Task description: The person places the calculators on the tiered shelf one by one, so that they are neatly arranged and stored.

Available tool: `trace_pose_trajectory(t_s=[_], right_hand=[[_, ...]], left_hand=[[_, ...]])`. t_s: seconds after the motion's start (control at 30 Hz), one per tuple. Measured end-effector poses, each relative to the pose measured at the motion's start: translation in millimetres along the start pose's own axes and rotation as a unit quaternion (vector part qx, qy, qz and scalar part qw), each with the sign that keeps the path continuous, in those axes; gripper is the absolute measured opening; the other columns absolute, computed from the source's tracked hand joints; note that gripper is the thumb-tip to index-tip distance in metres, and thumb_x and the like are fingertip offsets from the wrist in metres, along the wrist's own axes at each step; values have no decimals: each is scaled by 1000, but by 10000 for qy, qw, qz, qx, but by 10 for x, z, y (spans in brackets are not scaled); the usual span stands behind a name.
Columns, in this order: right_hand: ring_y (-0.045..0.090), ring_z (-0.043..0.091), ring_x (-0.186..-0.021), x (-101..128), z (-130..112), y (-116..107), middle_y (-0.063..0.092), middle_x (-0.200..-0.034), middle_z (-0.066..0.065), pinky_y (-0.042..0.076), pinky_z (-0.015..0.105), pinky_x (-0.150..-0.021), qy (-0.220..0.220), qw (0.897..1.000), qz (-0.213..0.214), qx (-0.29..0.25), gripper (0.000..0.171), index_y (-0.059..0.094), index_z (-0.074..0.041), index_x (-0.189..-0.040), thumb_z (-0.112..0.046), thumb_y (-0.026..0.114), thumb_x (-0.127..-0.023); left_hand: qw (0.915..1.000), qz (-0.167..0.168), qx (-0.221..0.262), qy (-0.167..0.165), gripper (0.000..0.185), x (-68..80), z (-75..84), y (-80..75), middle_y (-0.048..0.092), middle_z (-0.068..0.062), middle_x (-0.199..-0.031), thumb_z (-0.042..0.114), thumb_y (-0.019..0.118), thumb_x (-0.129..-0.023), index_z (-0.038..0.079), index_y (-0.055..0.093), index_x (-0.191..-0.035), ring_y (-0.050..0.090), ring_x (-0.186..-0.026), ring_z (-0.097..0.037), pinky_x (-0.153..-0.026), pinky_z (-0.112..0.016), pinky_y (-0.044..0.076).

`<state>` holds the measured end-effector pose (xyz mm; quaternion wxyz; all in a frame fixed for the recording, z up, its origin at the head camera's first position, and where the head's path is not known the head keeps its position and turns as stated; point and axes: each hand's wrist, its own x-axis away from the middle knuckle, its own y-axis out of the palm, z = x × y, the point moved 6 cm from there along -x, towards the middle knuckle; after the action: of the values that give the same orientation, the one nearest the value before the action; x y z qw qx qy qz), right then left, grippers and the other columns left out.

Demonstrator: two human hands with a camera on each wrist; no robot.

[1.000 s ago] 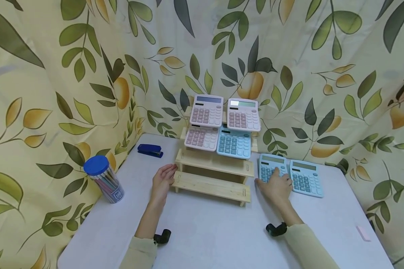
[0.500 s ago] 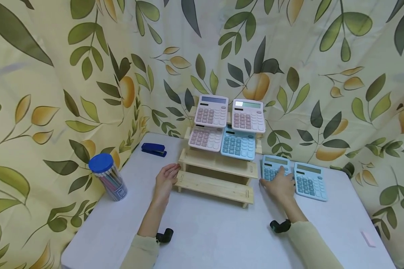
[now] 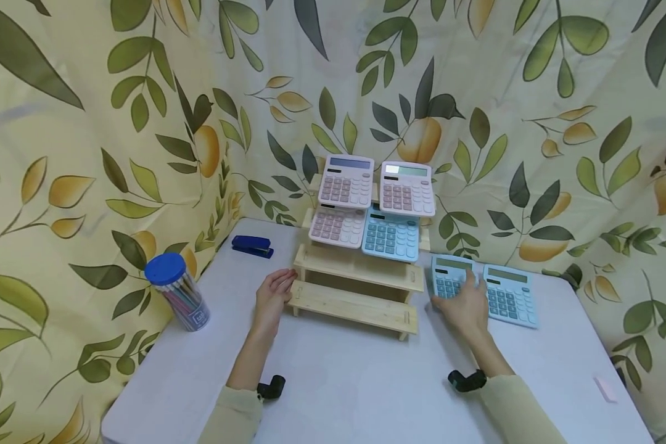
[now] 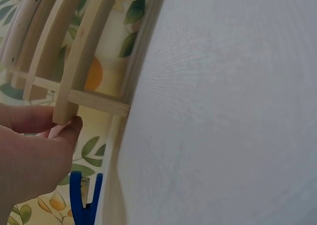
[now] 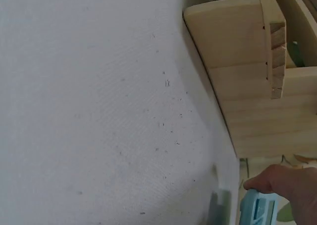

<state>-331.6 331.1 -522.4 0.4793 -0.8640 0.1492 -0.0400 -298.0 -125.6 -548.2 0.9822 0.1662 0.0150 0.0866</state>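
Observation:
A stepped wooden rack (image 3: 355, 305) stands at the back of the white table (image 3: 338, 382). Two pink calculators (image 3: 348, 180) fill its top step; a pink one (image 3: 337, 226) and a blue one (image 3: 391, 237) lie on the step below. My left hand (image 3: 276, 291) rests open against the rack's left end, and in the left wrist view the thumb (image 4: 69, 128) touches the lowest board (image 4: 74, 71). My right hand (image 3: 466, 303) grips a blue calculator (image 3: 448, 276) lying right of the rack, thumb (image 5: 280, 181) at its near edge (image 5: 257, 207). A second blue calculator (image 3: 512, 295) lies beside it.
A blue stapler (image 3: 252, 246) lies at the back left. A clear jar of pencils with a blue lid (image 3: 177, 295) stands near the left edge. A small pink eraser (image 3: 606, 388) lies at the front right. Leaf-print curtains close in the table on three sides.
My right hand has slid slightly right and further onto the blue calculator, closing round its near edge. The left hand stays at the rack's end.

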Motion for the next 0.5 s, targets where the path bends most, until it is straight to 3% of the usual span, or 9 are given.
trace_pose_trajectory(t_s=[0.3,0.5], right_hand=[[38,66,-134,187,-162,-262,20,-160,40,40,77,-106,-360,9992,99,115,112,26,6,-160,-33,88,-75],[39,64,-134,366,-214,-421,26,-158,38,39,78,-106,-594,9981,94,160,101,32,7,-157,-32,85,-80]], left_hand=[[10000,38,-63,-35,59,-10,32,-8,52,-28,-149,-27,42,-88,-10,45,-144,49,-143,-37,-120,-37,39],[9999,-10,-48,-112,58,-2,3,8,50,-28,-150,-26,41,-90,-10,43,-145,47,-145,-37,-121,-38,37]])
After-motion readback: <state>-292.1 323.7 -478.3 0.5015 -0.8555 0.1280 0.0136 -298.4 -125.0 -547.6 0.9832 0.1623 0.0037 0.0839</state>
